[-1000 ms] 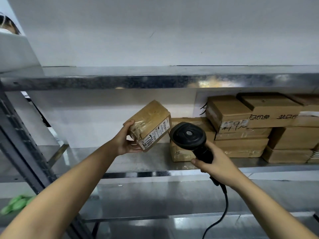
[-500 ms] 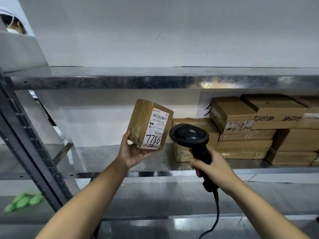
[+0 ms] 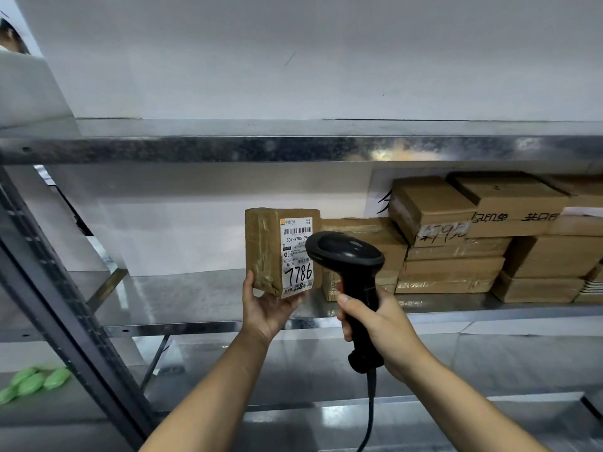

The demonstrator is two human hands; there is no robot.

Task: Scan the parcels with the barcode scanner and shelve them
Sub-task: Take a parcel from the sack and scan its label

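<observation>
Parcel (image 3: 270, 249): upright, frame centre, label (image 3: 296, 256) facing camera, cupped from below by left hand (image 3: 266, 313). Scanner (image 3: 350, 275): just right of parcel, handle gripped by right hand (image 3: 380, 327). Stacked boxes (image 3: 456, 243): shelf (image 3: 195, 298), right.

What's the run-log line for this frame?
stage: scanning | left hand: holds parcel upright, label facing camera | right hand: grips scanner, head beside label | shelf: parcel not yet placed

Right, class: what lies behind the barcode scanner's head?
Behind the barcode scanner stands a taped box on the shelf. The scanner covers the box's middle and the right edge of the label on the held parcel.
</observation>
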